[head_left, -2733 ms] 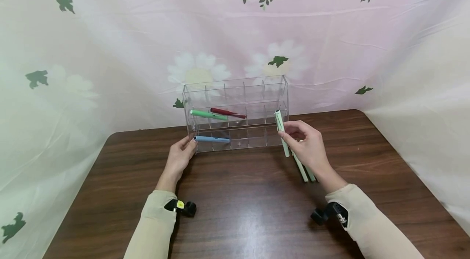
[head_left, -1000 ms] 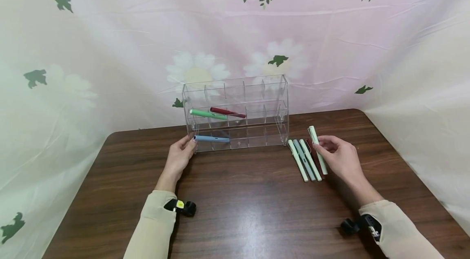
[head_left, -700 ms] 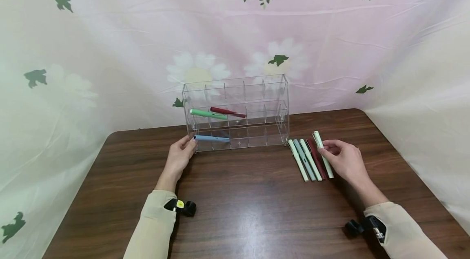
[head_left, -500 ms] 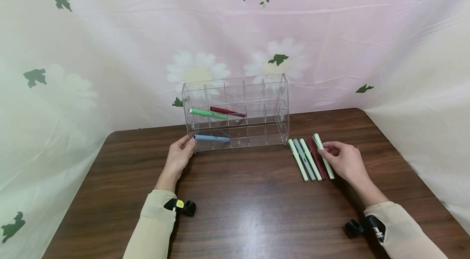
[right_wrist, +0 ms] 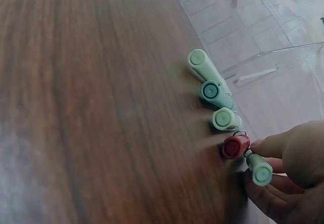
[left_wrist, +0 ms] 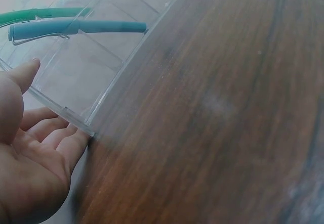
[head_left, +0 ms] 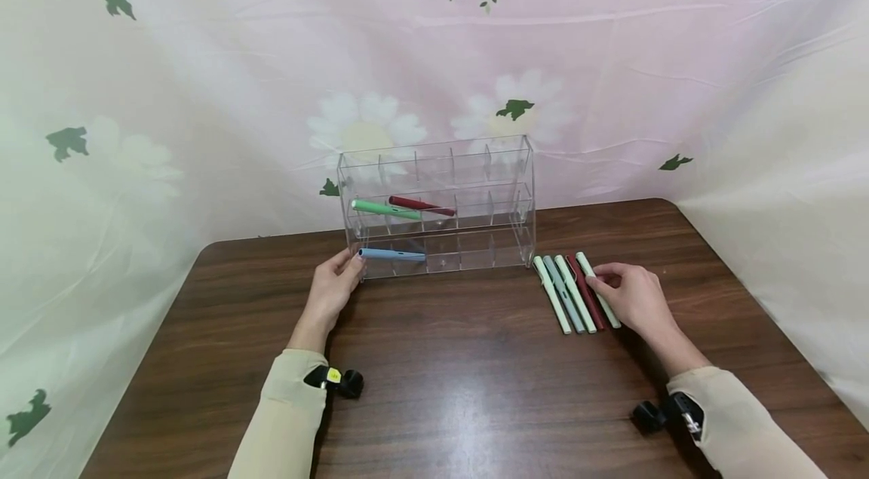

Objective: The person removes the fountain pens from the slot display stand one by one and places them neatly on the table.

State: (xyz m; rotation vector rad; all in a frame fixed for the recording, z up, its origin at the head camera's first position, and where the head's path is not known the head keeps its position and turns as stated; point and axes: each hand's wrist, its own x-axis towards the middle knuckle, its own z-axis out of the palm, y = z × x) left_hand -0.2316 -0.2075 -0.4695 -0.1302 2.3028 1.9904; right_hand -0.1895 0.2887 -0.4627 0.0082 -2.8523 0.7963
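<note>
Place: you are at a staged tabletop recording set, not a lived-in room.
Backdrop: a pink flower-and-bird printed cloth (head_left: 611,72) hangs draped behind and round both sides, hiding any walls.
Surface: you face a dark wooden table (head_left: 462,403).
Props: a clear acrylic organizer (head_left: 441,204) and a row of pens (head_left: 573,294).

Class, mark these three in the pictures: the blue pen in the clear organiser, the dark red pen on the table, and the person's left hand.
blue pen (head_left: 392,255), head view, mid-barrel.
dark red pen (right_wrist: 234,146), right wrist view, round end.
left hand (head_left: 333,290), head view, back of the hand.
</note>
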